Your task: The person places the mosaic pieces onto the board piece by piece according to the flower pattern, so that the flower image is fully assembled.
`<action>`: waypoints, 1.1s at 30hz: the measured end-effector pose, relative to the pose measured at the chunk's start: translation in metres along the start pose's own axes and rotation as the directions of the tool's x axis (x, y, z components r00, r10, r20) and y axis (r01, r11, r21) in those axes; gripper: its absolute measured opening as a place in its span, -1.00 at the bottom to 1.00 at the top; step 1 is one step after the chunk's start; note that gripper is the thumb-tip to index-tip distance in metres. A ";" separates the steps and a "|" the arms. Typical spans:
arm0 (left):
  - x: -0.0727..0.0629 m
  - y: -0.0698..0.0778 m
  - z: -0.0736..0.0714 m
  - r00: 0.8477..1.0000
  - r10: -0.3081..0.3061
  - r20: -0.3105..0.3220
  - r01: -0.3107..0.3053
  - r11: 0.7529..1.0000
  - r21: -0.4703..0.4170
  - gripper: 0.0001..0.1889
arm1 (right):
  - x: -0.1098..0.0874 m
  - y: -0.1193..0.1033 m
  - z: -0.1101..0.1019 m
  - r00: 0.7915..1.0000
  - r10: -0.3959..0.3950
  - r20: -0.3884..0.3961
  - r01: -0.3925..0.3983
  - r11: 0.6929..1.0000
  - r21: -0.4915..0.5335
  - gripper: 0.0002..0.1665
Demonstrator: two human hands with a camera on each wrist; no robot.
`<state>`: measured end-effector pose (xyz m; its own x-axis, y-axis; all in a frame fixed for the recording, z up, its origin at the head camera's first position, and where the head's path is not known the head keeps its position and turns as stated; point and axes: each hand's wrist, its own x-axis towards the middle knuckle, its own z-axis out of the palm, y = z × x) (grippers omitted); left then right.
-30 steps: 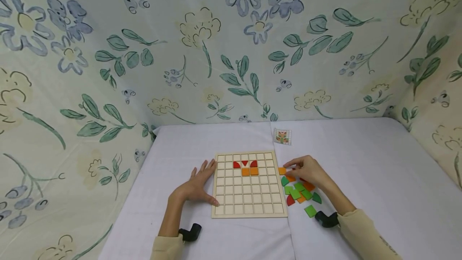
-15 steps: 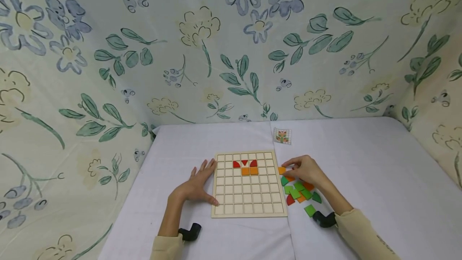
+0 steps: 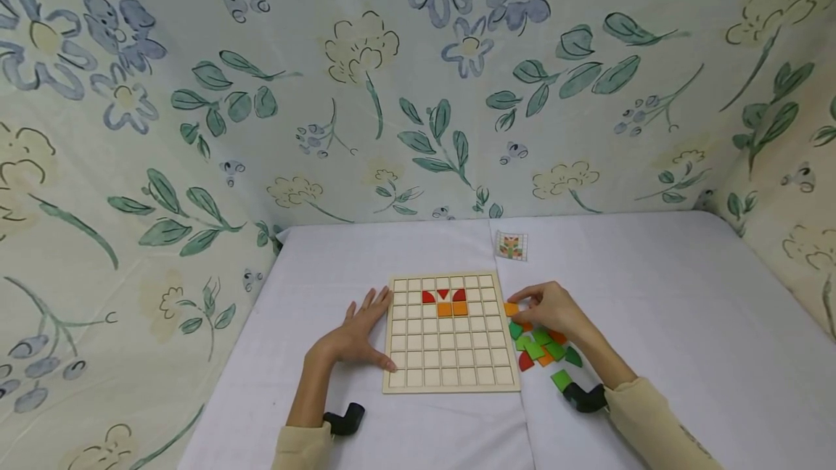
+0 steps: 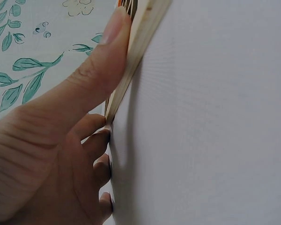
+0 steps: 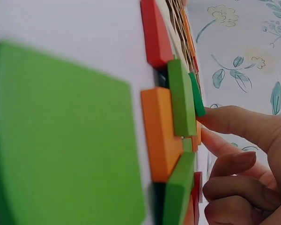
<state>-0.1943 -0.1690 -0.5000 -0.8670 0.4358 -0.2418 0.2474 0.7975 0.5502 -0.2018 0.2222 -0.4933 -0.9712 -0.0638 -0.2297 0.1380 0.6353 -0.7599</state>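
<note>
In the head view a wooden grid board (image 3: 451,365) lies on the white cloth. Red curved pieces (image 3: 427,297), a red triangle (image 3: 443,294) and two orange squares (image 3: 452,309) sit in its cells. My left hand (image 3: 349,339) rests along the board's left side, fingers spread against the edge and thumb on the rim. To the right of the board my right hand (image 3: 555,309) pinches an orange square tile (image 3: 511,308) between thumb and index finger. Its thumb also lies by a dark green piece (image 5: 196,93) in the right wrist view.
Below the right hand lies a loose pile of green tiles (image 3: 534,350), with orange and red pieces among them. A light green tile (image 3: 561,381) lies apart, near the black wrist camera (image 3: 584,397). Behind the board is a small pattern card (image 3: 511,246). Floral cloth hangs behind.
The right wrist has shifted slightly left, and its fingers and the orange square tile have moved very little. The left hand and the board stay where they were.
</note>
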 end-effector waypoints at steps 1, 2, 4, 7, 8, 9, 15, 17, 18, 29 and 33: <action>0.000 0.000 0.000 1.000 0.000 -0.001 0.000 1.000 -0.001 0.47 | 0.000 0.000 0.000 1.000 0.004 -0.001 -0.004 1.000 0.001 -0.60; 0.000 0.000 0.000 1.000 0.000 -0.003 0.000 1.000 -0.002 0.47 | 0.000 0.000 0.000 1.000 0.007 -0.001 -0.007 1.000 0.003 -0.60; 0.000 0.001 0.000 1.000 -0.001 -0.005 0.001 1.000 -0.003 0.47 | 0.000 0.001 0.000 1.000 0.011 -0.003 -0.010 1.000 0.009 -0.61; -0.001 0.002 -0.001 1.000 -0.001 -0.006 0.001 1.000 -0.003 0.47 | 0.001 0.001 0.001 1.000 0.010 -0.007 -0.010 1.000 0.019 -0.63; -0.001 0.002 -0.001 1.000 -0.001 -0.006 0.001 1.000 -0.004 0.47 | 0.002 0.001 0.001 1.000 0.008 -0.007 -0.008 1.000 0.022 -0.64; -0.001 0.002 -0.001 1.000 0.000 -0.005 0.000 1.000 -0.005 0.47 | 0.002 0.000 0.001 1.000 0.004 -0.008 -0.004 1.000 0.023 -0.65; -0.001 0.002 -0.001 1.000 0.001 -0.003 -0.001 1.000 -0.009 0.47 | 0.005 0.000 0.001 1.000 0.003 -0.025 -0.002 0.999 0.035 -0.62; -0.001 0.002 -0.001 1.000 0.001 -0.004 -0.001 1.000 -0.012 0.47 | 0.006 0.001 0.000 1.000 0.006 -0.029 -0.004 0.999 0.040 -0.60; -0.001 0.002 -0.001 1.000 0.000 -0.003 0.000 1.000 -0.013 0.47 | 0.006 0.001 0.000 1.000 0.009 -0.028 -0.008 0.999 0.042 -0.59; -0.001 0.001 0.000 1.000 -0.004 -0.006 0.004 1.000 -0.005 0.47 | 0.005 0.008 -0.006 1.000 0.014 -0.011 -0.013 0.998 0.063 -0.58; -0.001 0.001 0.000 1.000 0.000 -0.002 0.000 1.000 -0.004 0.47 | 0.005 0.008 -0.007 1.000 -0.012 -0.011 0.013 0.999 0.049 -0.60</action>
<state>-0.1934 -0.1686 -0.4994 -0.8679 0.4347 -0.2404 0.2455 0.7961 0.5531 -0.2068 0.2326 -0.4966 -0.9748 -0.0630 -0.2139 0.1351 0.5961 -0.7914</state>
